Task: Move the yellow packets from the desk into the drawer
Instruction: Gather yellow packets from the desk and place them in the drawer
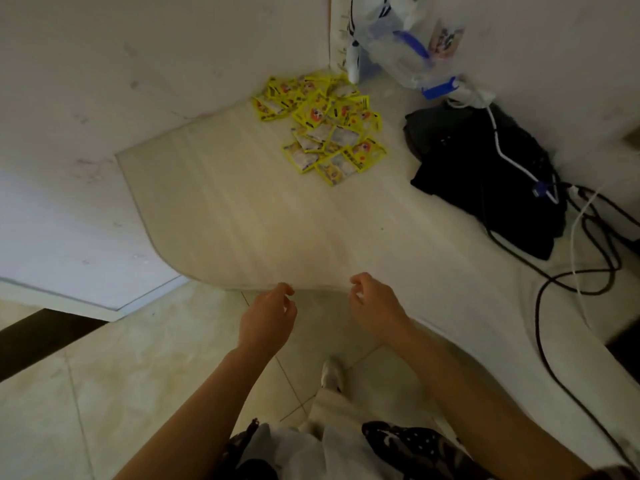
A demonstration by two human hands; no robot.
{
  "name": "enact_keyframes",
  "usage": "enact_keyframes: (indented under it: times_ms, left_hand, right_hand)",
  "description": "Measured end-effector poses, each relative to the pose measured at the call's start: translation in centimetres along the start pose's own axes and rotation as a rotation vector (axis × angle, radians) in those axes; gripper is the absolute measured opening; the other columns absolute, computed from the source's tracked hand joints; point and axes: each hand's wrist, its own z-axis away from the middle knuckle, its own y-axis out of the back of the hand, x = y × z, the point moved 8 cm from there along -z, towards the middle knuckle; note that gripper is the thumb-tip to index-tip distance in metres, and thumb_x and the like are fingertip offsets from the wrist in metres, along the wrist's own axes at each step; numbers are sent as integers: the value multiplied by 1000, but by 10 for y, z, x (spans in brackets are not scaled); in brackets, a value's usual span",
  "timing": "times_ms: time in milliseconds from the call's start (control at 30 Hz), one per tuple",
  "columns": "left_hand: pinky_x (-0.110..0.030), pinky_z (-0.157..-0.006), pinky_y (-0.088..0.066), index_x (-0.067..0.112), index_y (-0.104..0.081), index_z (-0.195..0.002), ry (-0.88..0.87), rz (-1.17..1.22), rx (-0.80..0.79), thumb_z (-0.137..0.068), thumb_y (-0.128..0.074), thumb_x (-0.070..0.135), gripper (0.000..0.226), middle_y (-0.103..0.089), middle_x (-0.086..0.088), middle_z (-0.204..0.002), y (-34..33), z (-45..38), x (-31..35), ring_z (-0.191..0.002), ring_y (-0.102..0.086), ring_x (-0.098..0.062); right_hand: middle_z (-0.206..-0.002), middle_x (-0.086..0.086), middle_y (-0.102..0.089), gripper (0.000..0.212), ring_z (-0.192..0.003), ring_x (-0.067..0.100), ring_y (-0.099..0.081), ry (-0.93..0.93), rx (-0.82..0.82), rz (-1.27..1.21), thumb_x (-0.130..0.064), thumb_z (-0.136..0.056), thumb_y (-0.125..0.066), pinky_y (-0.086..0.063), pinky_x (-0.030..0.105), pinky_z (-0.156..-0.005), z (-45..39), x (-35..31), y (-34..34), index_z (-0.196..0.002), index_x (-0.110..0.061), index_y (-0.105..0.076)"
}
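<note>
A heap of several yellow packets (322,126) lies at the far corner of the pale wooden desk (242,216), close to the wall. My left hand (268,317) hovers at the desk's near curved edge, fingers loosely curled and holding nothing. My right hand (374,306) is beside it at the same edge, fingers also loosely curled and empty. Both hands are far from the packets. No drawer is visible.
A black bag (485,174) lies on the desk's right side with black and white cables (585,258) trailing off it. A clear plastic bag with blue parts (405,46) stands in the far corner. Tiled floor (138,393) lies below the desk edge.
</note>
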Motion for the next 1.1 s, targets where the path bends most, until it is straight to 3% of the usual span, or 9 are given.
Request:
enact_keyframes:
  times_ms: [100, 233, 567, 800, 900, 1100]
  left_hand:
    - [-26, -69, -46, 22, -58, -117, 17, 19, -19, -95, -49, 26, 24, -66, 4, -97, 2, -38, 11, -85, -60, -12]
    - [-33, -77, -52, 21, -59, -117, 49, 41, -58, -94, -49, 25, 25, -66, 4, -97, 7, -83, 21, -89, -62, -16]
    - [-33, -78, -52, 19, -62, -111, 150, 158, -132, -90, -53, 19, 23, -61, 4, -90, 24, -199, 18, -91, -63, -23]
    - [-27, -72, -42, 15, -60, -116, 199, 219, -146, -89, -53, 16, 28, -64, -5, -106, 39, -289, 10, -85, -55, -19]
    - [-32, -79, -47, 13, -57, -120, 233, 240, -144, -88, -53, 17, 32, -64, -8, -110, 43, -322, 15, -98, -60, -25]
    - [-41, -98, -42, 5, -43, -131, 373, 279, -156, -88, -59, 30, 53, -54, -17, -130, 29, -369, 29, -120, -51, -35]
  right_hand:
    - [-131, 8, -57, 36, -121, 21, -54, -3, -17, -14, -23, -98, -45, -46, 30, -96, -34, -3, 19, -132, -11, -47]
    - [-131, 8, -56, 36, -121, 20, -53, -27, -39, -27, -23, -98, -45, -46, 30, -97, -76, -6, 35, -132, -12, -47]
    - [-122, 9, -61, 34, -110, 20, -57, -136, 12, -88, -22, -96, -48, -40, 22, -81, -173, -15, 61, -128, -11, -51]
    - [-122, 12, -59, 35, -111, 26, -56, -302, 55, -143, -19, -96, -47, -41, 24, -83, -241, -20, 75, -128, -8, -53]
    - [-122, 16, -59, 35, -114, 30, -55, -321, 55, -101, -18, -96, -45, -45, 32, -92, -265, -22, 82, -128, -6, -52]
    - [-128, 21, -55, 39, -118, 36, -52, -490, 118, -121, -24, -95, -50, -42, 34, -92, -309, -5, 104, -125, 0, -48]
